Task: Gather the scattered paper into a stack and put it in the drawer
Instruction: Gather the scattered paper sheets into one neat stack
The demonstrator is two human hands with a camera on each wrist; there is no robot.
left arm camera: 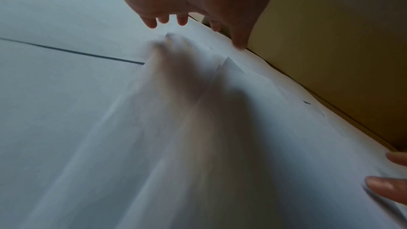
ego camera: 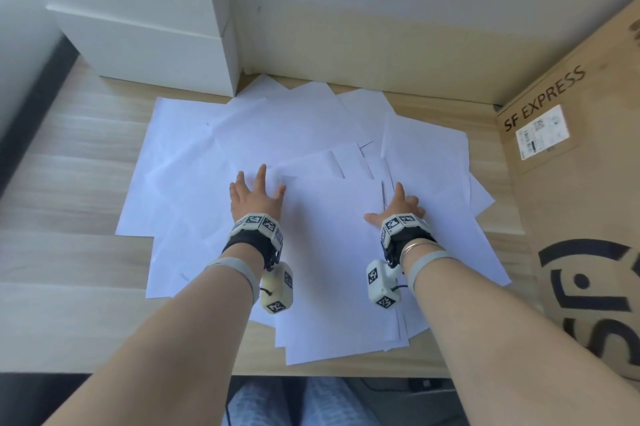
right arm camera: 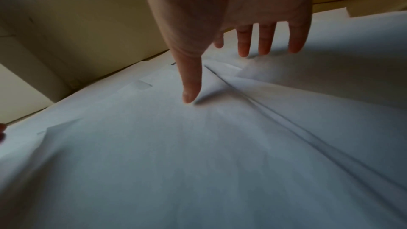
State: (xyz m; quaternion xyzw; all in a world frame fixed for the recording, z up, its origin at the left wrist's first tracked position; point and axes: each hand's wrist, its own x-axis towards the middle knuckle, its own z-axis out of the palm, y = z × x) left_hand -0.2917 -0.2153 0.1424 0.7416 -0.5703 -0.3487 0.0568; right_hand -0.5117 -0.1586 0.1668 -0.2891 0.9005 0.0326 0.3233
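Head view, nearest first: both forearms reach out over the front edge of the wooden desk (ego camera: 69,204), and the loose paper (ego camera: 311,134) lies fanned across its middle, sheets overlapping at every angle, a few corners hanging toward the near edge. The left hand (ego camera: 254,195) rests flat on the sheets left of centre, fingers spread wide and holding nothing. The right hand (ego camera: 398,207) lies flat to the right, its grip equally wide, thumb out to the side; the right wrist view shows the thumb tip touching paper. Farther back stand a white box (ego camera: 149,44) at the left and a cardboard carton (ego camera: 571,183) at the right, against the wall. No drawer shows. Gathering looks barely begun: the next move calls for sweeping both palms inward to draw the outer sheets together, then squaring the edges.
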